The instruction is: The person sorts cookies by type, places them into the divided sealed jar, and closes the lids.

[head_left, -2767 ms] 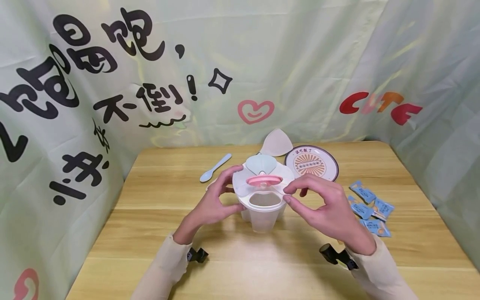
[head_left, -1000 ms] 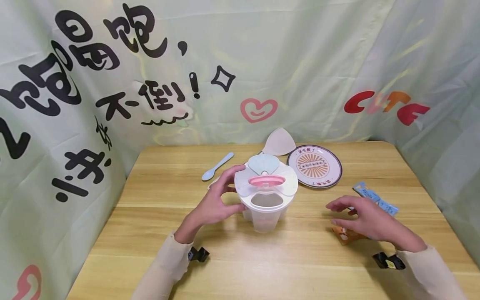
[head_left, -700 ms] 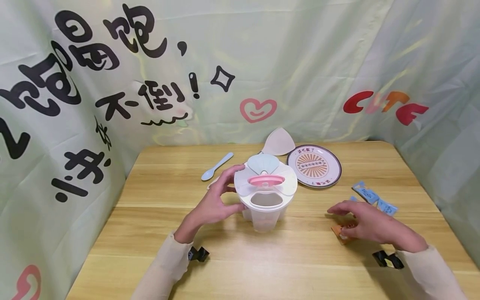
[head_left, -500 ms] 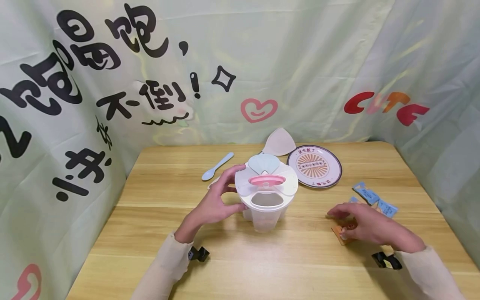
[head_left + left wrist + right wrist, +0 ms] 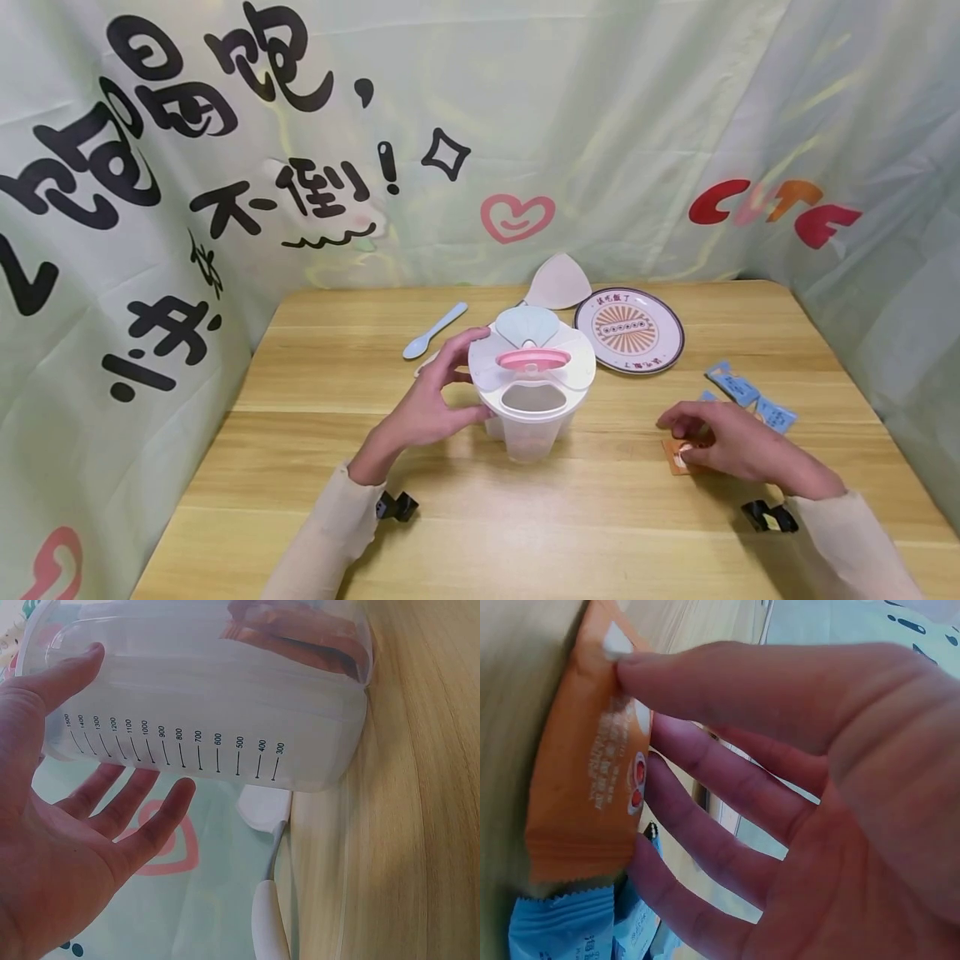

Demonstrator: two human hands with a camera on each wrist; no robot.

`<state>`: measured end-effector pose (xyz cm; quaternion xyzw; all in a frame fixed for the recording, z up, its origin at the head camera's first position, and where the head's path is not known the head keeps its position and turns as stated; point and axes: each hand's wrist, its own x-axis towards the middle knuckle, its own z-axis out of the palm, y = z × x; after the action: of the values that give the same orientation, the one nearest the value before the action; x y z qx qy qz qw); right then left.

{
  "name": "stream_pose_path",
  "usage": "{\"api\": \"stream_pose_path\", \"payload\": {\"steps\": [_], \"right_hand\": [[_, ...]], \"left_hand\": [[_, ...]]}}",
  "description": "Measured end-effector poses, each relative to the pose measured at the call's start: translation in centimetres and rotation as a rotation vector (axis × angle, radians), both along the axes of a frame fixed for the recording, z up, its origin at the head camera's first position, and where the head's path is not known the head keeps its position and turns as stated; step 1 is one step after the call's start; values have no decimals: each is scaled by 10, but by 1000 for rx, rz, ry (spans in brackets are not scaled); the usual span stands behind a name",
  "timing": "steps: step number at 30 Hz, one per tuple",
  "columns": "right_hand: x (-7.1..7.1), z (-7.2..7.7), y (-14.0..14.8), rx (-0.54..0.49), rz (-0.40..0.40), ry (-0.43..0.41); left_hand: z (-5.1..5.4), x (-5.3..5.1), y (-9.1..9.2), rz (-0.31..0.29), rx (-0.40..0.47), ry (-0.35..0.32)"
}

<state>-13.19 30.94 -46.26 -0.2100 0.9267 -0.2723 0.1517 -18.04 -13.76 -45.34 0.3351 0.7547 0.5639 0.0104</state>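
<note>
A lidded, compartmented clear plastic container (image 5: 531, 437) stands upright on the table. Its white lid has a pink flap and a light blue flap, and the front compartment's opening is uncovered. My left hand (image 5: 431, 404) holds its left side, thumb and fingers at the wall with the printed volume scale (image 5: 176, 750). Something orange (image 5: 300, 634) shows through the wall in the left wrist view. To the right, my right hand (image 5: 731, 442) pinches a small orange snack packet (image 5: 592, 765), thumb on its face and fingers along its edge. Blue packets (image 5: 562, 930) lie beside it.
Several blue packets (image 5: 731, 386) lie on the right, partly behind my right hand. A round patterned plate (image 5: 628, 332), a white spatula (image 5: 558, 283) and a light blue spoon (image 5: 435, 332) lie towards the back. A printed curtain (image 5: 615, 125) surrounds the table.
My right hand has left the container's lid, moved right to the packets and taken hold of the orange one, which has turned slightly. My left hand has stayed on the container.
</note>
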Motion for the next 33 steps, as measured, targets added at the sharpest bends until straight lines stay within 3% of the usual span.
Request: {"api": "stream_pose_path", "payload": {"steps": [14, 24, 33], "right_hand": [[-6, 5, -8, -25, -71, -13], [-12, 14, -21, -181, -47, 243], [-10, 42, -45, -275, -93, 459]], "left_hand": [[3, 2, 0, 6, 0, -22], [0, 1, 0, 5, 2, -15], [1, 1, 0, 6, 0, -17]]}}
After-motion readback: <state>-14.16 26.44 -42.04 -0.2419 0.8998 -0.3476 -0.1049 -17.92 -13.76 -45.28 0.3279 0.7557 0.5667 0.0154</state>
